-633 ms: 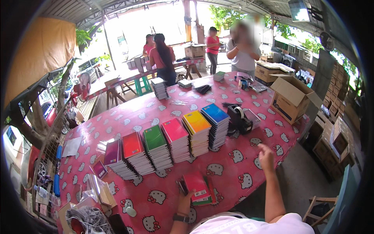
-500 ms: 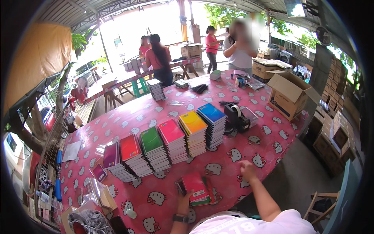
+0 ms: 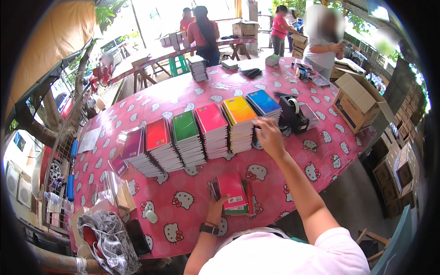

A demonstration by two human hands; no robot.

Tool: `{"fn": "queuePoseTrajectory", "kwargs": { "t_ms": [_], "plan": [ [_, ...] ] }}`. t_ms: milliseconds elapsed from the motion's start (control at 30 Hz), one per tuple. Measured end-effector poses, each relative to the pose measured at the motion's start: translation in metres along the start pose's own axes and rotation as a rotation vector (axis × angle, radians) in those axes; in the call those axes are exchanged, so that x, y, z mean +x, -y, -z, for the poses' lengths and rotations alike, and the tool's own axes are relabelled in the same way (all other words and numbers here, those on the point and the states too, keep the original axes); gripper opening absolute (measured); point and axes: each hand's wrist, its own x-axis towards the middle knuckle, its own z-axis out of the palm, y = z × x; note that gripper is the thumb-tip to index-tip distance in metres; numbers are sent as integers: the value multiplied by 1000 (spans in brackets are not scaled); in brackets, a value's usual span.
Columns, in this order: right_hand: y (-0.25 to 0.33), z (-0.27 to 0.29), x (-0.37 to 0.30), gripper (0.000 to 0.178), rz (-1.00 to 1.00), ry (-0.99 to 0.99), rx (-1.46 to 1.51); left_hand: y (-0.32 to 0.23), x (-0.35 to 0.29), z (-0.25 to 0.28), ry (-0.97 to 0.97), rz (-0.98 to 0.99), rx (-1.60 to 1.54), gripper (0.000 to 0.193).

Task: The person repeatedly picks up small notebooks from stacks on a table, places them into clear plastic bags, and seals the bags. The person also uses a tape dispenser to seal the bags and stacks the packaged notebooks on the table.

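Note:
My left hand (image 3: 217, 207) grips the left edge of a small pile of spiral notebooks (image 3: 230, 187), thumb over the pink top one; red and green ones show beneath it. My right hand (image 3: 270, 139) is stretched forward, fingers apart, at the near right corner of the yellow notebook stack (image 3: 240, 130). Whether the fingertips touch it I cannot tell. The blue stack (image 3: 265, 103) stands just beyond that hand. To the left run the pink stack (image 3: 211, 119), green stack (image 3: 187, 128), red stack (image 3: 159, 135) and purple stack (image 3: 136, 145).
A black tape dispenser (image 3: 293, 114) stands right of the blue stack, an open carton (image 3: 360, 103) at the table's right edge. At the lower left are a grey patterned bag (image 3: 107, 238), a phone (image 3: 137, 236) and a pale mouse-like object (image 3: 151, 216). Several people stand farther off.
My right hand has moved forward and left, from the bare tablecloth to the yellow stack. My left hand keeps its hold on the small pile. The view has shifted, and the person opposite lowered their hands.

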Motion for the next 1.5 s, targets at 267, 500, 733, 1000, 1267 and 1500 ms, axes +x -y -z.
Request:
{"fn": "queuePoseTrajectory", "kwargs": {
  "t_ms": [267,500,733,1000,1267,1500],
  "plan": [
    [-32,-46,45,25,186,442,-138,-6,2,-7,42,-49,-33,53],
    [52,55,61,20,-321,17,436,-6,-1,1,70,64,-66,54],
    [48,18,-22,22,-648,780,683,1,1,0,41,-27,-178,43],
    [90,0,-112,13,-1242,366,847,-2,7,-4,97,12,-481,44],
    [61,17,-73,38,-533,872,283,-4,-2,5,87,38,-131,46],
    [-140,3,58,77,-898,444,-409,-5,0,-6,123,65,-140,45]
  ]
}}
